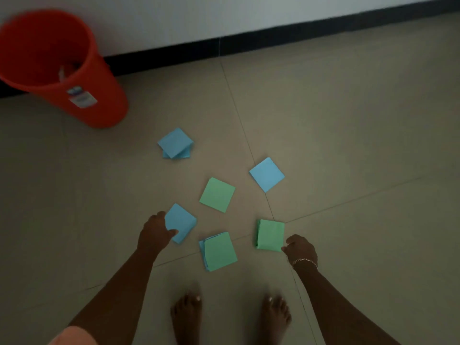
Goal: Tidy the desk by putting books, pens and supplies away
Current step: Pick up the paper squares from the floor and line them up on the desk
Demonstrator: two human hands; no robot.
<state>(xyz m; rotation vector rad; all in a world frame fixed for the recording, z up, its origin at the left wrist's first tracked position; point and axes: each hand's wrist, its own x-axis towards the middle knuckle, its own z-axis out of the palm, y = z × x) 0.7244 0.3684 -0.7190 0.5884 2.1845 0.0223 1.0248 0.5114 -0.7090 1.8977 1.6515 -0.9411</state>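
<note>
Several square paper note pads lie scattered on the beige tiled floor. My left hand (155,231) pinches the near left edge of a blue pad (181,221). My right hand (300,247) touches the near right corner of a green pad (270,235); fingers curled, grip unclear. Between my hands lies a green pad on top of blue sheets (219,251). Farther out sit a green pad (217,194), a blue pad (266,174) and two overlapping blue pads (176,143).
An orange plastic bucket (82,78) with some items inside stands at the far left by the white wall and its black skirting (273,37). My bare feet (186,317) stand just behind the pads.
</note>
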